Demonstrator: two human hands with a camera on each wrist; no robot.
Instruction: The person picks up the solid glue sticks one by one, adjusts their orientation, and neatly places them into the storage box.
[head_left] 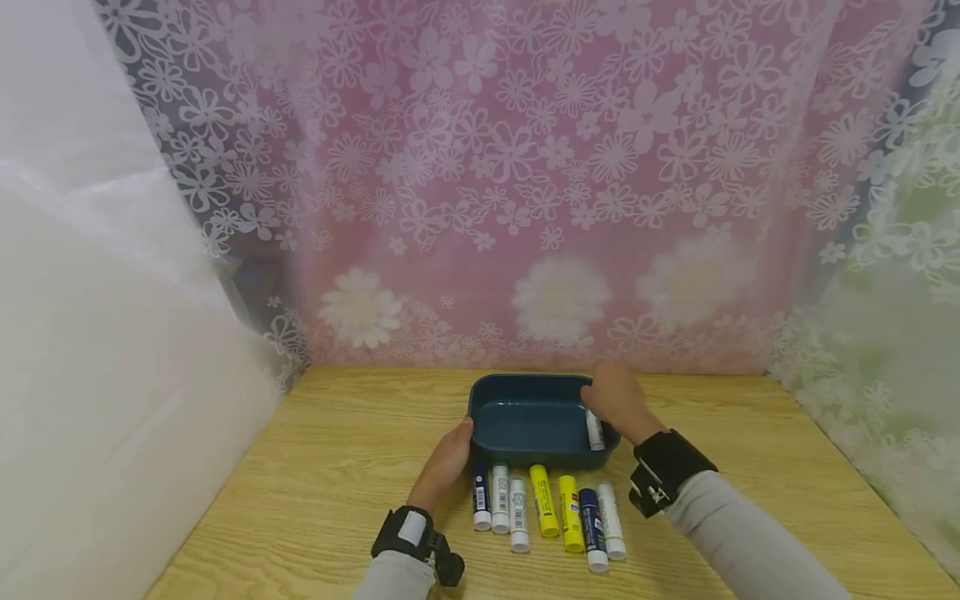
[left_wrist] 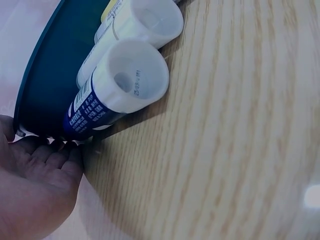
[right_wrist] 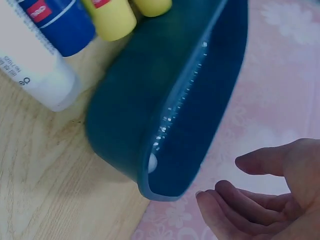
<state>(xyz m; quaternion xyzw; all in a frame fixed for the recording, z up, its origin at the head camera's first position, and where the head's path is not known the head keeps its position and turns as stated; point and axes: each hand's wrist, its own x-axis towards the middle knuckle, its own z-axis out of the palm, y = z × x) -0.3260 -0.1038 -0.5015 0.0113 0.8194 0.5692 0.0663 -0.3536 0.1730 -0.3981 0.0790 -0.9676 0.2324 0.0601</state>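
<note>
A dark teal tray (head_left: 517, 458) stands on the table, a white glue stick (head_left: 595, 432) leaning inside its right end. My left hand (head_left: 450, 454) grips the tray's left end, thumb by the rim and fingers against the outer wall. Over the back right corner is my right hand (head_left: 618, 402); the right wrist view shows its thumb and fingers apart, holding nothing. Along the tray's front lies a row of several glue sticks: navy (head_left: 482, 498), white (head_left: 500, 500), yellow (head_left: 544, 502) and another navy (head_left: 592, 529) among them. Only the tip of the inside stick (right_wrist: 152, 163) shows from the right wrist.
The wooden table (head_left: 330, 467) reaches back to a pink flowered curtain (head_left: 450, 208). A white sheet (head_left: 112, 333) hangs at the left, and a pale green flowered one (head_left: 892, 358) at the right.
</note>
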